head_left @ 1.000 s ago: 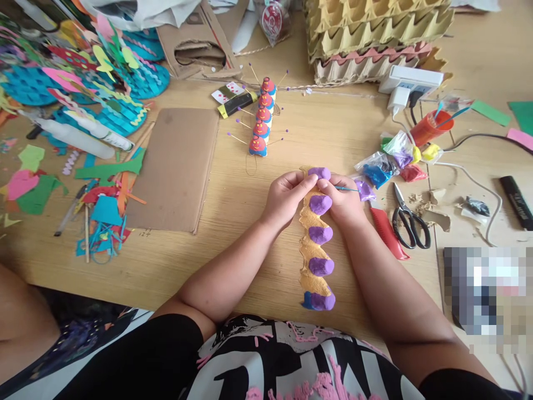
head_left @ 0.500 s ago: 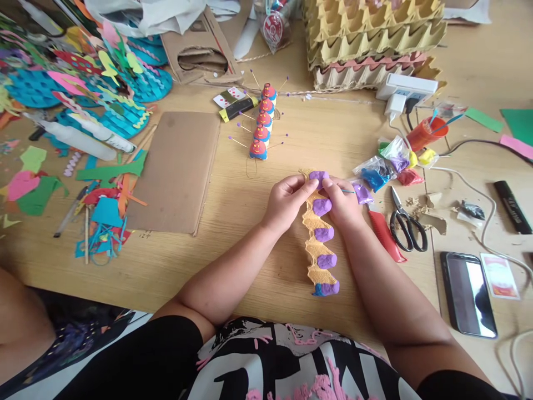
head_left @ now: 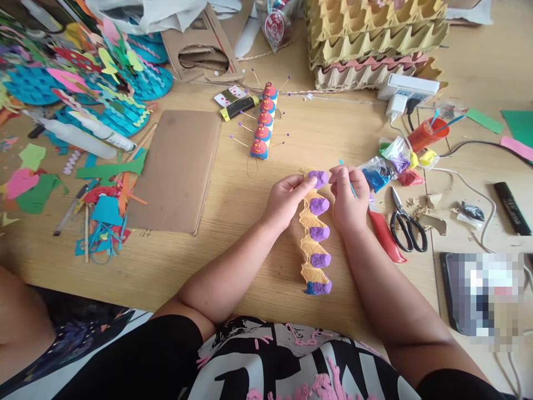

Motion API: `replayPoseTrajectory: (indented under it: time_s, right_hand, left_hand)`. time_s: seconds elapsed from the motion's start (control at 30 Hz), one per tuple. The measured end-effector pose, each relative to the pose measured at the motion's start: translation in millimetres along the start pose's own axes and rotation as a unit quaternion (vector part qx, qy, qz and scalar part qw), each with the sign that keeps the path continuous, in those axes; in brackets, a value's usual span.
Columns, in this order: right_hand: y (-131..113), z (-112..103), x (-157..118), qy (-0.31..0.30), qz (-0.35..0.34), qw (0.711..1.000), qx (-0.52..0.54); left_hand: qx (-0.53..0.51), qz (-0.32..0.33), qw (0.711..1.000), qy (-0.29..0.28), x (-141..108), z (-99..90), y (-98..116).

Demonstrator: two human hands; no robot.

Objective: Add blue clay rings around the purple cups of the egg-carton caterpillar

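Observation:
A tan egg-carton strip with several purple clay-covered bumps lies lengthwise before me, a bit of blue at its near end. My left hand pinches the strip's far end, thumb against the top purple bump. Just right of that bump, and apart from it, my right hand is closed round a thin blue stick. Beyond my hands stands a finished-looking strip figure of red and blue clay with small faces and purple-tipped pins.
Brown cardboard and colored paper scraps lie left. To the right are scissors, a red-handled cutter, clay bags, an orange cup and a phone. Egg trays are stacked at the back; a person's arm shows lower left.
My right hand has drawn back to the right, off the top purple bump, and the blue stick now points more upright. The strip's near end has swung slightly left.

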State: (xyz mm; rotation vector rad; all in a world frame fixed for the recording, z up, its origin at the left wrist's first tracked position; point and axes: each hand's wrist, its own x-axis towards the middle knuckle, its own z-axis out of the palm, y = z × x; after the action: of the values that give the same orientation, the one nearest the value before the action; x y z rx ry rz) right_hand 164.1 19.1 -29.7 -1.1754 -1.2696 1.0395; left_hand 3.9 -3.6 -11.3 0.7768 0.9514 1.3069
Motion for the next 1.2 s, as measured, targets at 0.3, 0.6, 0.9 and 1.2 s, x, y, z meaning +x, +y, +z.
replayPoseTrajectory:
  time_s: [0.3, 0.6, 0.9, 1.2]
  right_hand:
    - [-18.5, 8.9, -8.6, -0.006, -0.034, 0.999, 0.006]
    - [-12.8, 8.7, -9.0, -0.017, -0.028, 0.999, 0.015]
    - [-14.4, 8.9, -11.2, -0.022, -0.017, 0.999, 0.031]
    - [-8.3, 5.5, -5.6, -0.038, -0.022, 0.998, 0.036]
  left_hand:
    - [-0.054, -0.038, 0.997, -0.031, 2.2, 2.7, -4.8]
    - [-0.093, -0.073, 0.992, -0.034, 1.2, 4.5, -4.4]
    - [-0.12, -0.092, 0.988, -0.045, -1.0, 7.1, -2.1]
    - [-0.101, -0.097, 0.99, -0.012, -0.5, 9.0, 4.1]
